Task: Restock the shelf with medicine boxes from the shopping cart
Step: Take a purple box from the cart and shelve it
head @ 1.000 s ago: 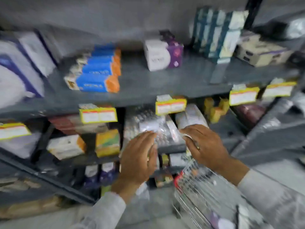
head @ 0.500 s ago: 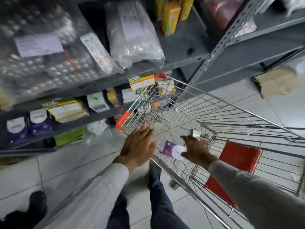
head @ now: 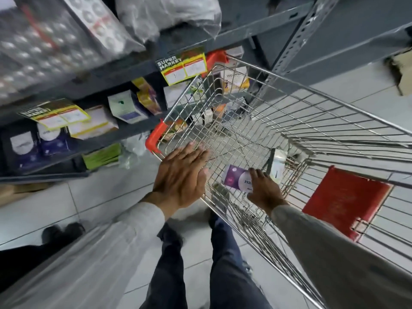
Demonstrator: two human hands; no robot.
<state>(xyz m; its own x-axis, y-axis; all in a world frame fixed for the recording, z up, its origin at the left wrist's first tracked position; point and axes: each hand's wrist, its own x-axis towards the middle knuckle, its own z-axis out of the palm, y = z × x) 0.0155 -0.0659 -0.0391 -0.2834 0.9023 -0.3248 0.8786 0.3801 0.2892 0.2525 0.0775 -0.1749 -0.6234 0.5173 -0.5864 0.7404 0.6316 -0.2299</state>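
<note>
A purple and white medicine box (head: 236, 179) lies on the bottom of the wire shopping cart (head: 312, 103). My right hand (head: 264, 189) reaches down inside the cart and its fingers close on the box's right end. Flat and with fingers together, my left hand (head: 181, 172) rests over the cart's near left rim, holding nothing. A second, whitish box (head: 278, 162) stands deeper in the cart behind the right hand. The grey shelf (head: 124, 70) with medicine boxes and yellow price tags runs along the left.
A red flap (head: 344, 200) hangs on the cart's right side. Bags of blister packs (head: 51, 41) fill the upper shelf. Boxes (head: 126, 107) line the lower shelves. A cardboard box (head: 403, 74) sits on the floor at far right. My legs stand below, on grey tiles.
One second ago both hands were at the shelf by the blister packs. The view then dropped to the cart, and my right hand has gone in and closed on the purple box.
</note>
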